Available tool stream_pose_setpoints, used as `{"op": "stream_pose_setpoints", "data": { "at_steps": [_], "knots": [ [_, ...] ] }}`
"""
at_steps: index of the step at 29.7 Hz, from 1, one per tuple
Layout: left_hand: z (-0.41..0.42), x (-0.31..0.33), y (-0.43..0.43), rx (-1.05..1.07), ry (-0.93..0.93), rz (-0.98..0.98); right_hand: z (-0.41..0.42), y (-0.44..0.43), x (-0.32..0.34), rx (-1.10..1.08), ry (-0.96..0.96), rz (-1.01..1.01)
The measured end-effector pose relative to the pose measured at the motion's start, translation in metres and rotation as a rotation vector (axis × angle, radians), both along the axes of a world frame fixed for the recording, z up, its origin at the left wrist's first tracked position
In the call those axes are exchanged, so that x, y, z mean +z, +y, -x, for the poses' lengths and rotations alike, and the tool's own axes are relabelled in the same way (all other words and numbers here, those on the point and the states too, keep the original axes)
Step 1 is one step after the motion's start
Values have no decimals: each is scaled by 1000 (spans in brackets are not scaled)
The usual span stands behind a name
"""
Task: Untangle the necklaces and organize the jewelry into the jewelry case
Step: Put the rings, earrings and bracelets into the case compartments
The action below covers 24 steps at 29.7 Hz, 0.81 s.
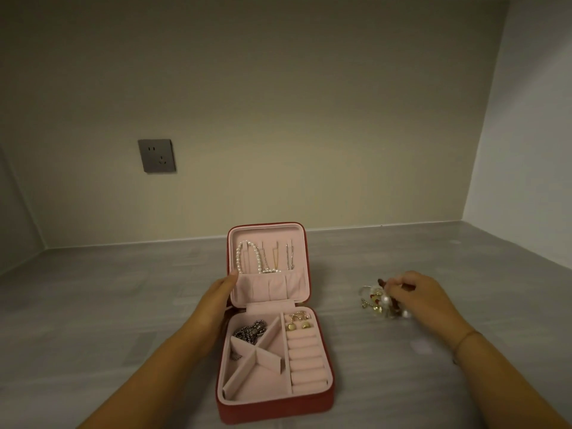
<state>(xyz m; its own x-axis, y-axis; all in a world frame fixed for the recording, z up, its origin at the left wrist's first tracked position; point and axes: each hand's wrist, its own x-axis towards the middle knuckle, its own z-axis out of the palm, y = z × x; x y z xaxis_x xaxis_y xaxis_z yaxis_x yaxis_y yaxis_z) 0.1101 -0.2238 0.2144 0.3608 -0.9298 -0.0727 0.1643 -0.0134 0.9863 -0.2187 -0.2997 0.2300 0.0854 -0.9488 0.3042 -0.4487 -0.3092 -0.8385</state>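
Note:
A red jewelry case (328, 360) with pink lining lies open on the table, lid upright. In the lid hang a pearl necklace (239, 255) and thin gold and silver chains (275, 257). A dark silver chain (251, 331) fills the top-left compartment, and gold earrings (297, 325) sit at the head of the ring rolls. My left hand (216, 297) rests against the lid's left edge, steadying it. My right hand (424, 294) reaches into a loose pile of pearl, gold and red jewelry (376, 300) to the right of the case, fingertips pinched on a piece.
The grey tabletop (123, 305) runs back to a beige wall and a side wall on the right. A grey power socket (156, 155) sits on the wall at the left. A thin bracelet circles my right wrist (464, 337).

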Motion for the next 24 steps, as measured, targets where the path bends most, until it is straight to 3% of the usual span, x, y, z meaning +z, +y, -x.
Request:
{"op": "stream_pose_setpoints", "data": {
  "at_steps": [2,8,16,24],
  "knots": [
    [0,-8,8,28,6,-14,-2,7,11,42,-151,-48],
    [6,-12,19,32,-76,19,-10,14,28,220,-331,-147],
    [-4,-13,18,-61,-112,-30,-36,21,31,417,-293,-165],
    [-5,-14,17,-60,-85,-30,-76,36,1,426,-350,-144]
  ]
}}
